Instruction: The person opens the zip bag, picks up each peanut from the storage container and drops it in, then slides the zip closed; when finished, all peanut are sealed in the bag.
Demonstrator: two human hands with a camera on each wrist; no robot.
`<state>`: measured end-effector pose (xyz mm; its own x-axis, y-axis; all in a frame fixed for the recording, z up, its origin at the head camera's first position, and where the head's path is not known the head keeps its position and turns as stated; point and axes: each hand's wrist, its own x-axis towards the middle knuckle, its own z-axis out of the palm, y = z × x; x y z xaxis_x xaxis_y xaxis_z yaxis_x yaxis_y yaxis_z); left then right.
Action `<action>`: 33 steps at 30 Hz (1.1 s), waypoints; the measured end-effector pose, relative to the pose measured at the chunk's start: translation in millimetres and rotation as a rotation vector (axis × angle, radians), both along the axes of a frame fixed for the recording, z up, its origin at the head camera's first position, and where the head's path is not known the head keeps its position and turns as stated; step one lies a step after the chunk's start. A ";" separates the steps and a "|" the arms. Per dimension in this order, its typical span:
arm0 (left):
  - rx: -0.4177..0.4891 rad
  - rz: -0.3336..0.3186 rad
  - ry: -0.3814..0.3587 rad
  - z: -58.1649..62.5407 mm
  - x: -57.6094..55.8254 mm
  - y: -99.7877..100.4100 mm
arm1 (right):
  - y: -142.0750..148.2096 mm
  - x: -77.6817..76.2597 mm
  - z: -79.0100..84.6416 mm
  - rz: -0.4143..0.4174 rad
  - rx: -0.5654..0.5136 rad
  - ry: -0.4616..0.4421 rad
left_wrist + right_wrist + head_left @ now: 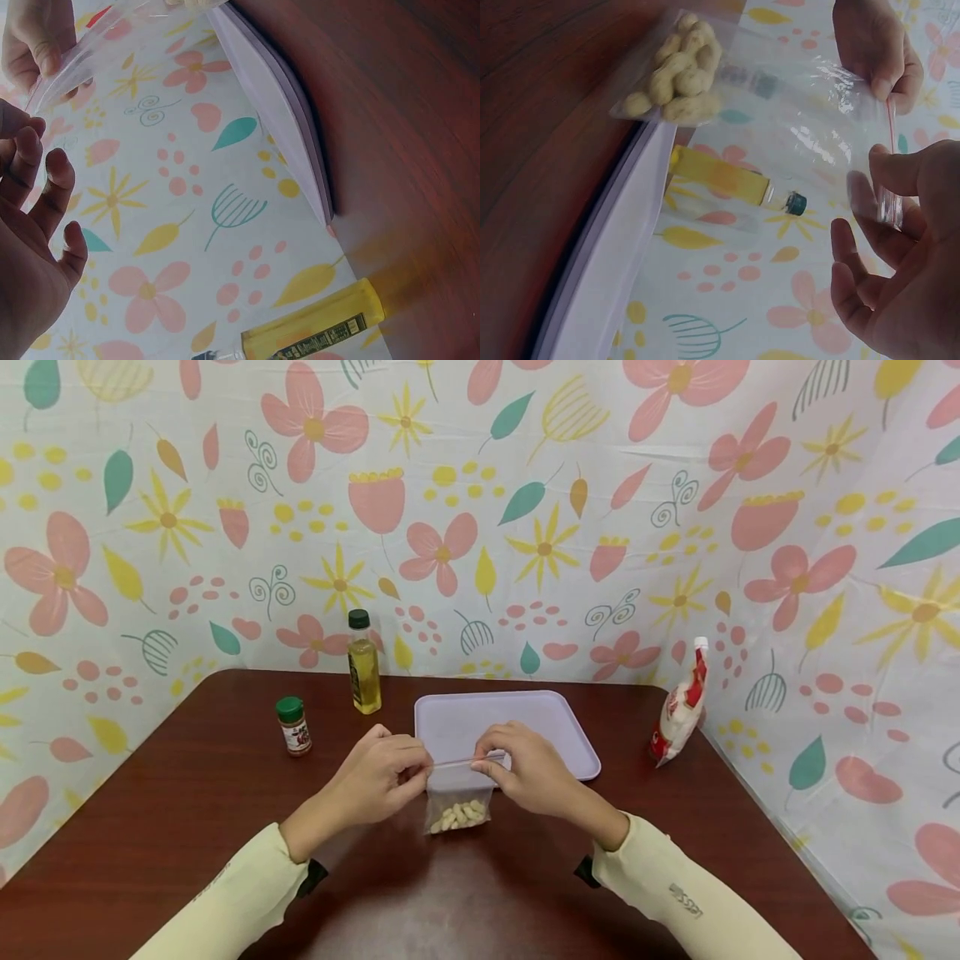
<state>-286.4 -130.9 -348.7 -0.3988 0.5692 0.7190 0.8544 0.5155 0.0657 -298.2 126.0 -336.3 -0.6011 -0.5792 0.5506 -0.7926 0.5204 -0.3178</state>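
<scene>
A clear zip bag point(795, 112) hangs by its top edge between both hands, with several unshelled peanuts point(459, 816) gathered at its bottom. My left hand point(390, 774) pinches the bag's left top corner. Along the zip strip toward the right end, my right hand point(528, 770) pinches with thumb and index finger, its other fingers loosely bent. In the right wrist view, the peanuts point(682, 71) show through the plastic and the red zip line runs between the hands. Behind the bag lies a pale lilac tray point(510, 710), partly hidden by the hands.
An oil bottle point(364, 664) with a dark green cap stands at the back left. Nearer is a spice jar point(293, 727) with a green lid. A red and white pouch point(678, 714) with a spout stands at the right edge. A flowered curtain point(480, 527) borders the brown table point(187, 777).
</scene>
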 end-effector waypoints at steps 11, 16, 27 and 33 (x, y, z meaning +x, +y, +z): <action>0.020 -0.024 -0.010 -1.0 -0.4 -0.3 | 17.5 2.7 0.5 -0.014 -0.041 -0.003; 0.046 -0.026 -0.008 -4.1 2.1 -1.9 | 18.9 3.5 -0.7 0.017 -0.052 -0.042; 0.094 -0.015 -0.052 -6.9 6.6 -9.7 | 18.3 8.9 -2.1 0.031 -0.147 -0.139; 0.177 0.007 -0.076 -7.0 10.0 -12.7 | 15.1 13.9 2.1 0.030 -0.221 -0.223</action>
